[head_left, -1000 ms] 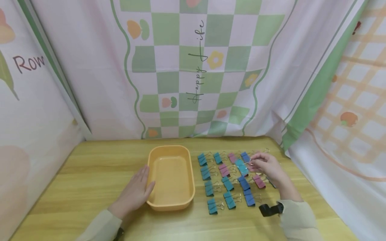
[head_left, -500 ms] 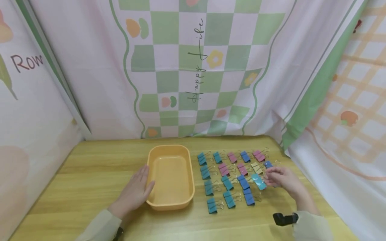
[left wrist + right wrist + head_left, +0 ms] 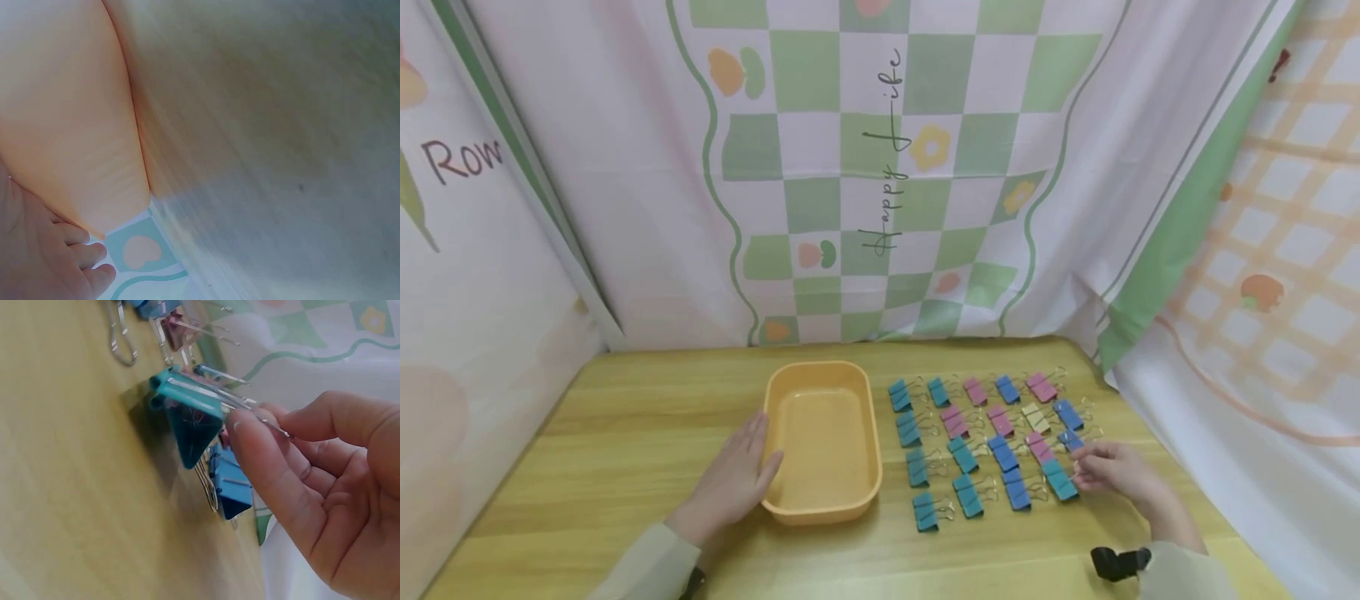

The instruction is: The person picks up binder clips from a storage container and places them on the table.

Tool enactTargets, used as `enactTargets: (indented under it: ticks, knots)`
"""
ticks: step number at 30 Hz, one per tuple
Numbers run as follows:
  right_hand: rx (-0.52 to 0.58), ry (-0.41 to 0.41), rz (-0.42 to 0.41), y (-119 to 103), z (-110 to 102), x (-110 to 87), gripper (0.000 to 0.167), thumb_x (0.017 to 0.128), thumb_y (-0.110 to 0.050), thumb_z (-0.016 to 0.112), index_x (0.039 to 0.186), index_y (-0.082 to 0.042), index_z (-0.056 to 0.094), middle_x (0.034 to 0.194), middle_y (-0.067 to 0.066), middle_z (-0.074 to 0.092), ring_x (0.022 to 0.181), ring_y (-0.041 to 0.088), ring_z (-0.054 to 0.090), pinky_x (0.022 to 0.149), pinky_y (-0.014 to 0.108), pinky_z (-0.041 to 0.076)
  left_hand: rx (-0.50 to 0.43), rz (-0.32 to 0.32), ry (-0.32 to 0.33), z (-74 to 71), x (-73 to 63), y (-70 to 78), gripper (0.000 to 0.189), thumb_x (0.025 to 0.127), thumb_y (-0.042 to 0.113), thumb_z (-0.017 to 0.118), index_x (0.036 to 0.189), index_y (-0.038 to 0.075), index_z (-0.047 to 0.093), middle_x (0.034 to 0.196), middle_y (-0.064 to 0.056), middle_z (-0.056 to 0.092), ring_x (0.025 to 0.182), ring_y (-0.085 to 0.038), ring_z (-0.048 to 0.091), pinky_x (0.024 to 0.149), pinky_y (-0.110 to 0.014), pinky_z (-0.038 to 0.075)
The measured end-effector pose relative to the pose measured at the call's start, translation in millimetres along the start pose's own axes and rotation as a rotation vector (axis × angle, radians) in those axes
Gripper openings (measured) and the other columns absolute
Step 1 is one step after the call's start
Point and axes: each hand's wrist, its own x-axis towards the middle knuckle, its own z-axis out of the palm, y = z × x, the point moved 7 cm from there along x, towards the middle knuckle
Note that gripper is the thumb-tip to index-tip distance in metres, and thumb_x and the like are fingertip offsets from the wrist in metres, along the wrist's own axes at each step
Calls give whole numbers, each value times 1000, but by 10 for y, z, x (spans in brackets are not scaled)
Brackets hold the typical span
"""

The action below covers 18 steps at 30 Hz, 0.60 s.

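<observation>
My right hand (image 3: 1123, 475) pinches the wire handle of a teal binder clip (image 3: 1060, 481) at the near right of the clip rows. In the right wrist view that teal clip's triangular end shows, tilted above the wood, with thumb (image 3: 269, 469) and forefinger at its handle. A pink clip (image 3: 1040, 446) and a blue clip (image 3: 1070, 440) lie just beyond it. My left hand (image 3: 730, 475) rests along the left wall of an orange tray (image 3: 877, 467), its fingers straight. The left wrist view shows these fingertips (image 3: 94, 253) beside the tray's outer side.
Several teal, pink, blue and yellow binder clips lie in rows on the wooden table (image 3: 647, 417), right of the tray, handles pointing right. A teal clip (image 3: 925, 512) marks the near left corner of the rows. A printed curtain (image 3: 880, 208) hangs behind the table.
My right hand has carried the teal clip from over the back rows toward the near right. The clips it covered now show. My left hand stays at the tray.
</observation>
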Motion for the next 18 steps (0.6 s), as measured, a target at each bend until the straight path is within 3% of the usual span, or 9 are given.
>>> enactTargets:
  ticks: [11, 18]
  knots:
    - [-18, 12, 32, 51, 0, -15, 34, 94, -1, 43, 112, 27, 39, 87, 14, 63, 77, 23, 64, 71, 34, 55, 3, -11, -8, 4, -5, -18, 63, 99, 32, 37, 139, -14, 19, 145, -28, 18, 132, -40, 20, 107, -51, 18]
    - [-66, 88, 58, 61, -54, -22, 39, 95, -9, 42, 115, 24, 38, 88, 13, 63, 79, 25, 63, 71, 36, 55, 11, 1, -3, 17, -5, -21, 63, 99, 31, 37, 138, -15, 19, 144, -28, 18, 132, -40, 20, 107, -50, 19]
